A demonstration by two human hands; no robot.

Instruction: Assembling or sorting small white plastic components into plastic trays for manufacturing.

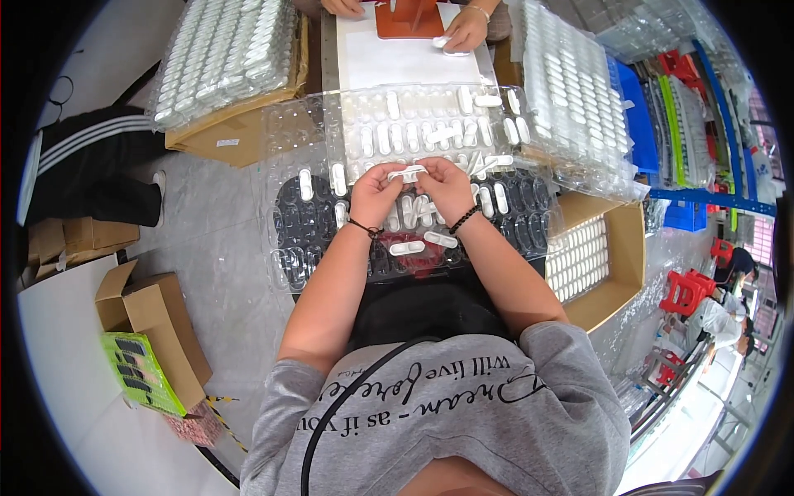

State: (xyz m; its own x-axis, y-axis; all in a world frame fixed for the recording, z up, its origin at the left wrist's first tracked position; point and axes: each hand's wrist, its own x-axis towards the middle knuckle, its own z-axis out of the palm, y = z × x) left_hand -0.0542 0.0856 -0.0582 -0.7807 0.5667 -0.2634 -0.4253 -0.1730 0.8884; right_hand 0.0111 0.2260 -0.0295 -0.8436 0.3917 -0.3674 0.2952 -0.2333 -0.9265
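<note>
Left hand [376,192] and right hand [447,188] pinch one white piece [407,174]; work appears part done, clear trays [291,233] partly filled, loose pieces [407,248] outstanding.

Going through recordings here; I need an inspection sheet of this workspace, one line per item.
Surface: clear moulded tray before the person; white table beyond.
Job's things: one white oblong piece held; loose white pieces scattered over the tray, some lying crosswise.
Clutter: filled tray stacks left and right; open cardboard box at right.
Hands: left hand and right hand both grip the held piece.
Cables: black cord crosses the grey shirt.
Surroundings: another person's hand across the table; red stools at far right.
</note>
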